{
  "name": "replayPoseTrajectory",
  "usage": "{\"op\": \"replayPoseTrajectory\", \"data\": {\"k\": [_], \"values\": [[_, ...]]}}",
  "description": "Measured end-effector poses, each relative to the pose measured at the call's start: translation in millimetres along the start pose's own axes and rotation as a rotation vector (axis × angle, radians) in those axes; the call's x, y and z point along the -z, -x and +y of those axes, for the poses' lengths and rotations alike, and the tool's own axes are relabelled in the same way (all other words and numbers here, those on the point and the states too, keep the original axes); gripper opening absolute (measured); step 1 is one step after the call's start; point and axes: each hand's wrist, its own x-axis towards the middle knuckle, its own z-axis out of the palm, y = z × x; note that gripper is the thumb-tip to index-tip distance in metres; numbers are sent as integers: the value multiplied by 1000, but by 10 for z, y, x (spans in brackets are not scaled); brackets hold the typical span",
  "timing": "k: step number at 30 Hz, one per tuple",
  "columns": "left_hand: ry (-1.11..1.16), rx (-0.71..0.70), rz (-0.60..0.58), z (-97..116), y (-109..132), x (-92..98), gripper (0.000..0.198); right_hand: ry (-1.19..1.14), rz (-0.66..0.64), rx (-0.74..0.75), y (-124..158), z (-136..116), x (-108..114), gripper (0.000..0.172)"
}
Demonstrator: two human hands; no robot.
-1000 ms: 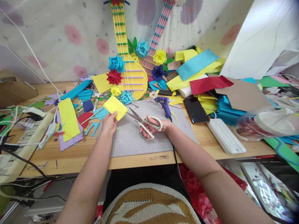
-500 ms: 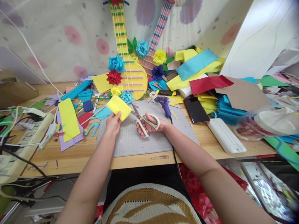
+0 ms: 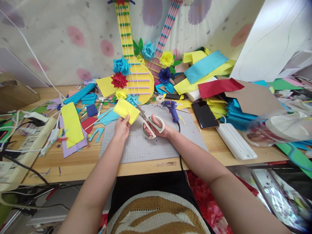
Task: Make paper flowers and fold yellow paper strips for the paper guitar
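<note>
My left hand (image 3: 122,126) pinches the near edge of a folded yellow paper piece (image 3: 126,110), lifted over the grey cutting mat (image 3: 146,148). In my right hand (image 3: 158,128), fingers pass through the white handles of the scissors (image 3: 149,123). The blades point up and left and meet the paper's right edge. Both hands hover close together above the mat's far half.
A blue glue gun (image 3: 171,108), a black phone (image 3: 204,114) and a white power strip (image 3: 234,141) lie to the right. Paper flowers and two paper guitars (image 3: 136,74) stand behind. Coloured sheets pile at the back right, scraps (image 3: 71,125) and cables at the left.
The left hand carried the yellow paper to the right, and the right hand swung the scissors left and up until the blades reached the paper's edge.
</note>
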Motion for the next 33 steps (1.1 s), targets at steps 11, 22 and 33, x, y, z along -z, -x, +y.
{"op": "replayPoseTrajectory", "data": {"k": [11,22,33], "values": [[-18,19,-36,7,-14,54,17,57,64,86,57,-79,74,61],[-267,-188,-115,29,63,114,22,1445,856,-13,306,-199,-76,37],[-285,-106,-288,19,134,99,27,1647,963,8,263,-77,-51,34]]}}
